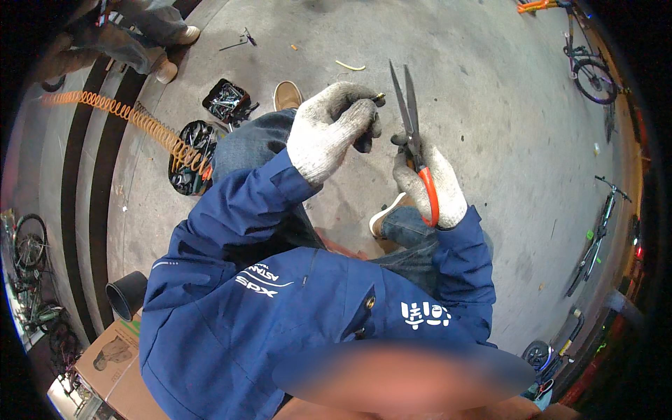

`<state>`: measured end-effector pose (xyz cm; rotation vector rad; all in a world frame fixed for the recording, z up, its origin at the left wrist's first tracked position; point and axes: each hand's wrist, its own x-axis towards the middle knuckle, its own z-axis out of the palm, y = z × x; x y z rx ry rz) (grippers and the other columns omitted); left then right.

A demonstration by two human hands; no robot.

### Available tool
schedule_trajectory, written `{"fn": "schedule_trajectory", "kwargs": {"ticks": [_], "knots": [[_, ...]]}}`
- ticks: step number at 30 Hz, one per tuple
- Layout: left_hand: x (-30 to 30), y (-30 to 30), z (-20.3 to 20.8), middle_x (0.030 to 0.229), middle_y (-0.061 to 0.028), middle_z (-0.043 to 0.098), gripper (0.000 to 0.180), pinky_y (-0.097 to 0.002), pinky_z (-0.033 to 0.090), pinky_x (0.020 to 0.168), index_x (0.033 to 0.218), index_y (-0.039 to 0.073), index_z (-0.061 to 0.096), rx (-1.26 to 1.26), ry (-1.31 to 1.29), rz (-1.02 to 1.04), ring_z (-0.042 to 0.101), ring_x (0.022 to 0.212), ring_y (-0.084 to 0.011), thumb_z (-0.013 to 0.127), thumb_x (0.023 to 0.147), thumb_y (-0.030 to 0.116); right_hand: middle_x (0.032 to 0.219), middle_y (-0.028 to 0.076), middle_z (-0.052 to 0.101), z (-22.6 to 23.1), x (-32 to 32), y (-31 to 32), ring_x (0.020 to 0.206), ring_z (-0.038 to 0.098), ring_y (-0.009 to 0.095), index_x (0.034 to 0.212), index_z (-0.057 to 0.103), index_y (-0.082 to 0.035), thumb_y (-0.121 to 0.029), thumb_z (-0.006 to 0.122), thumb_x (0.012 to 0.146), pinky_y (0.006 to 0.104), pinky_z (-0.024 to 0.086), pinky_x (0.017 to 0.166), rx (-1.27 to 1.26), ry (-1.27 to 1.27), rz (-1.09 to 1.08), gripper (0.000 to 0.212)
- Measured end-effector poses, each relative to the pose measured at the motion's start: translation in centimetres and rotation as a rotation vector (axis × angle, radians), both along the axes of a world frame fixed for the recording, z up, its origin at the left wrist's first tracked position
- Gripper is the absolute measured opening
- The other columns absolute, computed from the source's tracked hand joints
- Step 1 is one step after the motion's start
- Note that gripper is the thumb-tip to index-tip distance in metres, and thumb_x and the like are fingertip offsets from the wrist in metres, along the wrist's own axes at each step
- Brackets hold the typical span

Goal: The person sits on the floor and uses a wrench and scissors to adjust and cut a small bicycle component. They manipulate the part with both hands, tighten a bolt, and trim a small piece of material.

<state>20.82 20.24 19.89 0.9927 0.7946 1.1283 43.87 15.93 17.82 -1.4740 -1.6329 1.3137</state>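
My left hand (329, 133), in a pale knit work glove with dark fingertips, is closed in a pinch. A small brass-coloured piece (380, 98) pokes out between its thumb and forefinger; its kind is too small to make out. My right hand (446, 185), gloved the same way, grips a pair of scissors (413, 119) by the orange-red handles. Their dark blades point away from me and stand slightly apart, to the right of the brass-coloured piece and not touching it. Both hands are raised in front of my knees, above the floor.
On the concrete floor (504, 140) lie a yellow strip (350, 66) and a small tool (241, 40). Left of my leg are a tray of tools (226, 100), a black tool bag (183, 180) and an orange coiled hose (119, 106). Another person's legs (150, 56) stand far left; bicycles (595, 80) line the right.
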Motion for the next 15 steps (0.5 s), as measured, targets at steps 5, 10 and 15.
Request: {"fn": "schedule_trajectory", "kwargs": {"ticks": [5,10,15], "knots": [[0.0,0.1,0.0,0.098,-0.0108,0.073,0.027,-0.0287,0.057,0.072,0.123,-0.004,0.065,0.006,-0.024,0.054,0.067,0.079,-0.0135,0.066,0.103,0.014,0.094,0.003,0.059,-0.1,0.1,-0.2,0.08,0.059,0.011,0.14,0.055,-0.003,0.005,0.061,0.095,0.0284,0.051,0.073,-0.052,0.117,-0.054,0.046],[-0.1,0.4,-0.5,0.106,-0.0092,0.074,0.033,-0.0291,0.057,0.08,0.126,-0.004,0.068,-0.003,-0.013,0.092,0.068,0.088,-0.0138,0.073,0.099,0.016,0.093,0.002,0.058,1.4,-0.2,-0.3,0.077,0.057,0.011,0.139,0.054,-0.004,0.005,0.059,0.096,0.0283,0.05,0.07,-0.119,0.176,-0.056,0.045],[-0.2,0.4,-0.6,0.11,-0.01,0.074,0.037,-0.03,0.058,0.082,0.128,-0.004,0.068,-0.097,-0.094,0.114,0.069,0.091,-0.0147,0.076,0.097,0.015,0.093,0.001,0.057,1.8,-0.6,-0.2,0.076,0.057,0.011,0.139,0.054,-0.004,0.004,0.058,0.095,0.0283,0.05,0.071,-0.123,0.178,-0.035,0.044]]}}
